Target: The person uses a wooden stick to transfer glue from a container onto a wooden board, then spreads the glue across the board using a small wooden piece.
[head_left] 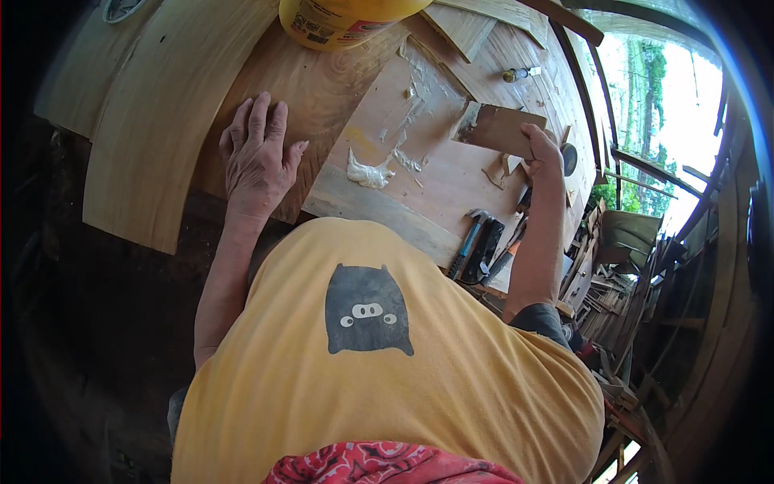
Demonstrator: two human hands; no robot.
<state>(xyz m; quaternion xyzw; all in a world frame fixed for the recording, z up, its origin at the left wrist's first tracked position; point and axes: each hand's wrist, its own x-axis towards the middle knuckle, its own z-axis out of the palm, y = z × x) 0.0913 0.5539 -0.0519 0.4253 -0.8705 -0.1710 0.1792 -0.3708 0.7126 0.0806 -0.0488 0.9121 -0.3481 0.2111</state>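
My left hand [260,161] lies flat with its fingers apart on a brown wooden board [318,93]. In my right hand [540,149] is a thin, flat rectangular wooden piece [506,129], gripped at its right end. White paste coats the far left end of that piece, which is over a paste-smeared board [439,165]. A lump of white paste [369,171] sits on this board between my two hands. Beyond my left hand stands a yellow bucket [343,20], only its lower part in view.
Curved wooden panels [153,137] overhang at the left. A screwdriver-like tool with a yellowish handle [521,74] lies at the far right. Near my right forearm are a blue-and-black tool [476,246] and other tools. Scrap wood [605,310] is piled on the right.
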